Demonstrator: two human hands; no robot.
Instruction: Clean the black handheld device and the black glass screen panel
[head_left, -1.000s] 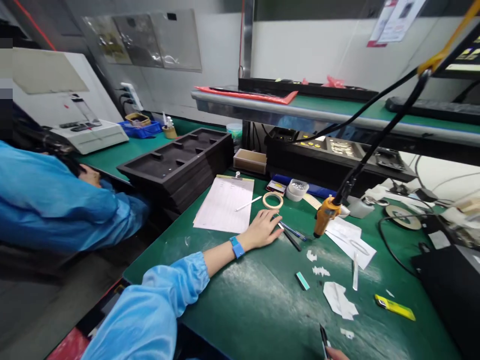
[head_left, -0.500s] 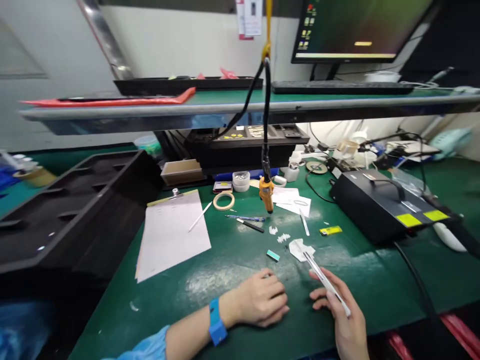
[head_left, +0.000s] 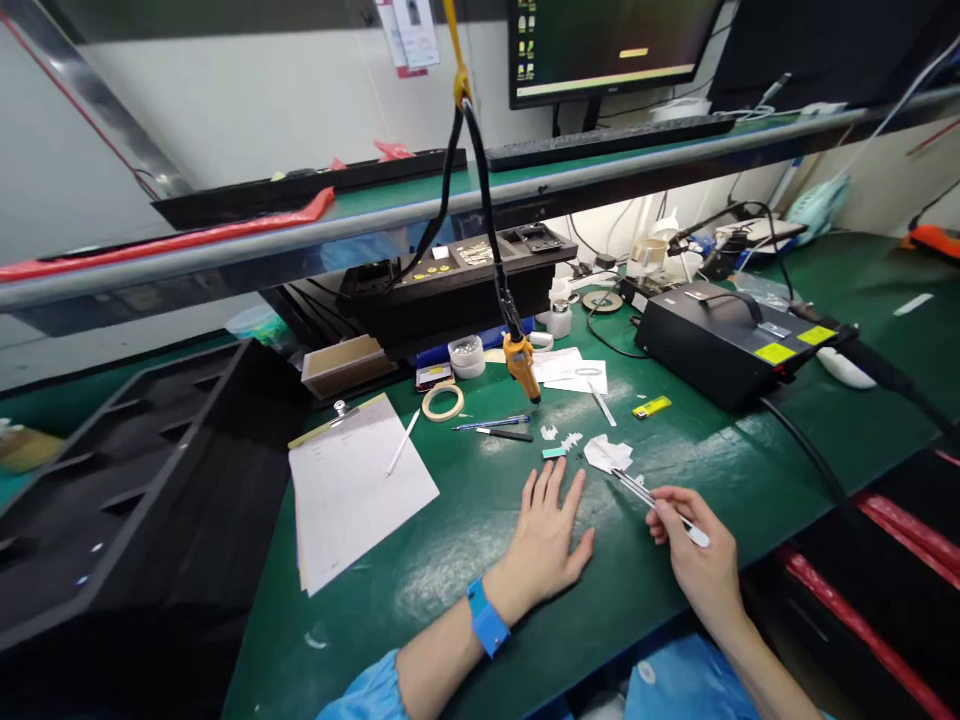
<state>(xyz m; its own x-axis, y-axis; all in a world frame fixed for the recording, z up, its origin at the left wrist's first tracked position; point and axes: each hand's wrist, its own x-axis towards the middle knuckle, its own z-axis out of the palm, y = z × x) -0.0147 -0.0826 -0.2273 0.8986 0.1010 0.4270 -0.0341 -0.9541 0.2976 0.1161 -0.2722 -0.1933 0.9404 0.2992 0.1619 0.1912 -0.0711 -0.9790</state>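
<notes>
My left hand (head_left: 546, 535) rests on the green tabletop, fingers spread, its fingertips beside a small teal block (head_left: 553, 453). A blue band (head_left: 487, 618) circles that wrist. In my right hand (head_left: 694, 540) is a pair of white-and-silver tweezers (head_left: 651, 497), pinched between thumb and fingers. Their tips reach the edge of a crumpled white piece of paper (head_left: 606, 453); whether they grip it I cannot tell. Small white scraps (head_left: 571, 440) lie just left of the paper.
An orange-tipped screwdriver (head_left: 521, 368) hangs from a cord above the bench. Beyond my hands lie a pen (head_left: 491, 423), a yellow lighter (head_left: 651, 407) and a tape roll (head_left: 443, 401). A clipboard with papers (head_left: 360, 500) is at left, a black machine (head_left: 727, 340) at right.
My left hand has moved forward and uncurled flat near the teal block. My right hand has turned, holding the tweezers lower towards the paper. The whole view has shifted and tilted.
</notes>
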